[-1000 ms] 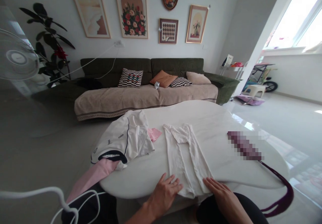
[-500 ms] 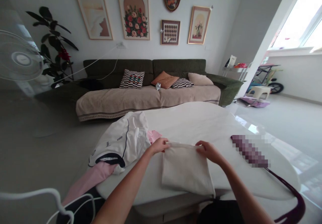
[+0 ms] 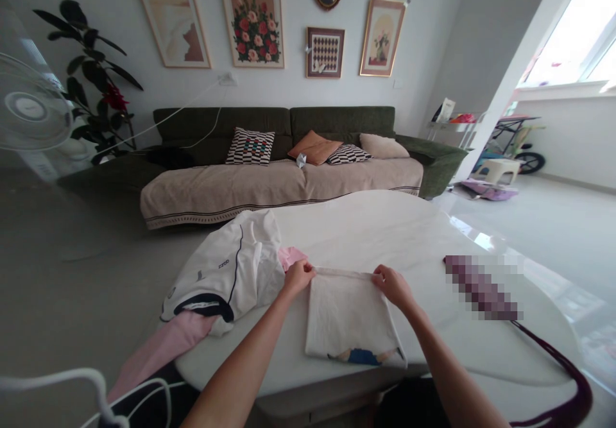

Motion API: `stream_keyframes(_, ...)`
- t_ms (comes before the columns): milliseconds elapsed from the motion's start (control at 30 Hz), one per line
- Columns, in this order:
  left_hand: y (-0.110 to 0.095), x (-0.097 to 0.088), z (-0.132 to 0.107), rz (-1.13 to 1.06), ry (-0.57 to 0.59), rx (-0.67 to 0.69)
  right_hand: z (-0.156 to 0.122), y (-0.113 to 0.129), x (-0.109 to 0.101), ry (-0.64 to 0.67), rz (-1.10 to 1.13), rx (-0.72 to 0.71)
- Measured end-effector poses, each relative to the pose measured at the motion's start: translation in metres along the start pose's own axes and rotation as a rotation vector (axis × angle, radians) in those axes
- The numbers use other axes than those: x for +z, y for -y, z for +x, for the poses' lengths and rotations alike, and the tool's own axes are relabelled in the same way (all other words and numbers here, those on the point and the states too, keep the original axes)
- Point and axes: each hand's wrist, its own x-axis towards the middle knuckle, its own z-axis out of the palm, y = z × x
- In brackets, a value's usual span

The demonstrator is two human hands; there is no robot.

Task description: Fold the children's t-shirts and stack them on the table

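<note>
A folded white garment lies on the white oval table in front of me, with a blue and skin-toned print showing at its near edge. My left hand pinches its far left corner. My right hand pinches its far right corner. Both hands are closed on the folded top edge. A white sports shirt with dark trim is heaped just left of my left hand, over a pink cloth.
A pink garment hangs off the table's left edge. A purple strap trails off the right edge. A standing fan is at the left. Behind the table stands a green sofa with several cushions.
The white garment lay spread long with my hands flat at its near end. Its near half has been folded up to the far edge, and both hands now grip the far corners.
</note>
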Motion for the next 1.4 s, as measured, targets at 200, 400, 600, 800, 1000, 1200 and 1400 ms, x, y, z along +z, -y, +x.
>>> stream_keyframes(200,-0.013,0.008,0.000,0.174,-0.022,0.017,-0.002,0.007,0.009,-0.015,-0.058,0.042)
stream_keyframes(400,-0.058,-0.039,0.003,0.093,0.015,0.232,-0.003,0.029,-0.065,-0.120,0.019,-0.059)
stream_keyframes(600,-0.080,-0.081,-0.025,-0.044,-0.117,0.590,-0.081,0.071,-0.098,-0.583,0.134,-0.293)
stream_keyframes(800,-0.008,-0.049,-0.073,0.185,-0.112,0.513,-0.152,0.078,-0.050,0.098,0.101,-0.464)
stream_keyframes(1000,0.071,-0.017,-0.145,0.236,-0.099,0.449,-0.132,0.084,-0.048,0.295,0.042,-0.495)
stream_keyframes(1200,0.074,-0.019,-0.149,0.199,-0.150,0.441,-0.039,0.075,-0.019,0.198,-0.280,-0.817)
stream_keyframes(1400,0.076,-0.017,-0.147,0.210,-0.172,0.474,-0.010,0.037,0.020,0.368,-0.352,-0.796)
